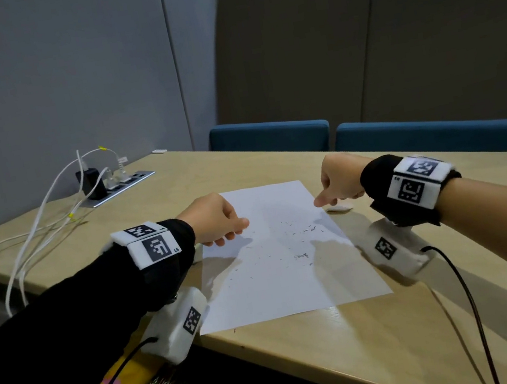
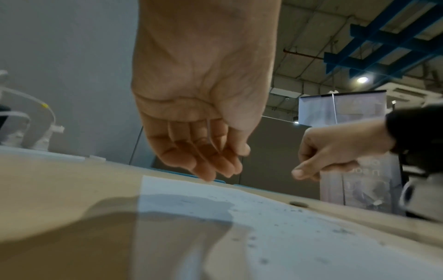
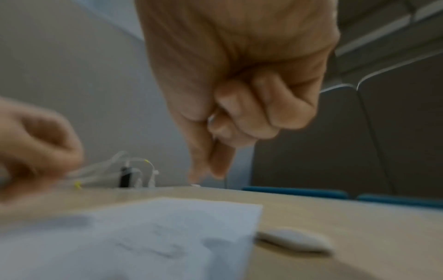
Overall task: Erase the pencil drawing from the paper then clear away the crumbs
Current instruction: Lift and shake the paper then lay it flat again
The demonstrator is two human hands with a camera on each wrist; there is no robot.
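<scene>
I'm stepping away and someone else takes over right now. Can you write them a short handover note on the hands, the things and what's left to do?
Left hand: over the left edge of the paper, fingers loosely bent, holding nothing.
Right hand: over the paper's right edge, fingers curled, forefinger pointing down; nothing visible in it.
Eraser: lies on the table just off the paper's right edge, released.
Done: no drawing shows on the sheet; the erasing looks finished.
Left: eraser crumbs are scattered across the middle and right of the paper, and a few specks sit on the table near its front edge. Clear them away.
</scene>
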